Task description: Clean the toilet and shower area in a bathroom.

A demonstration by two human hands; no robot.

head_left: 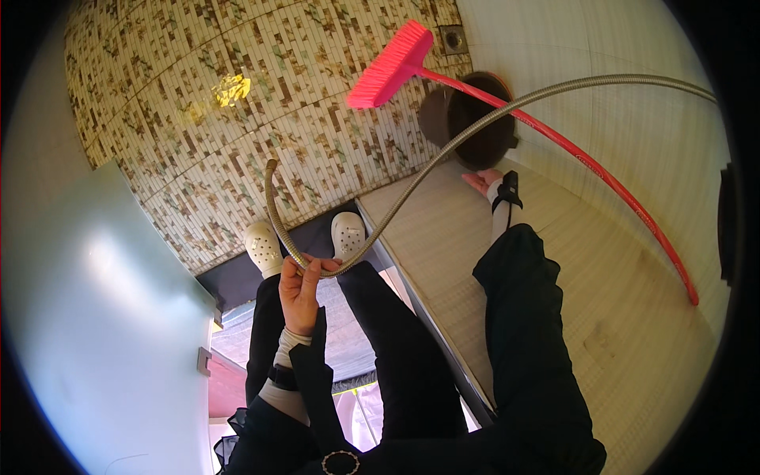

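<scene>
My left hand (299, 294) is closed around a flexible metal shower hose (602, 81), near the hose's free end. That end curls up and away above the tiles, while the other part arcs across to the right wall. My right hand (481, 181) has its fingers stretched out, palm partly up, beside a dark brown bucket (481, 146). Whether the fingertips touch the bucket cannot be made out. The hose passes in front of the bucket.
A pink-red broom (396, 63) leans with its handle along the right wall. A drain (453, 39) sits in the mosaic-tiled floor (190, 150). A frosted glass door (103, 317) stands at left. Both my pale clogs (347, 235) are on the dark threshold (226, 283).
</scene>
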